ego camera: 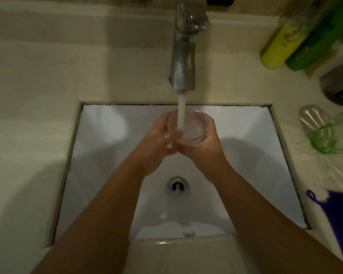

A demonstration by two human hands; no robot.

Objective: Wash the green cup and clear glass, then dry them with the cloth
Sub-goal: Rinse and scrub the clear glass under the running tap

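Nearest you, your two forearms reach forward over the white sink, above its drain. Your right hand wraps round the clear glass, fingers curled about its far side and base; your left hand closes on its near-left side, the two hands touching below it. You hold the glass over the middle of the basin, mouth up and tipped a little toward you, its long axis close to upright, so you look down into it. The stream of water falls straight into the open mouth from the metal tap standing on the bench behind the sink. To your right on the bench, a purple cloth lies near the sink's edge. Farther back the green cup stands mouth down, tilted in the wide view, with a clear object just beside it that is too blurred to name. At the far right corner stand a yellow bottle and a green bottle.
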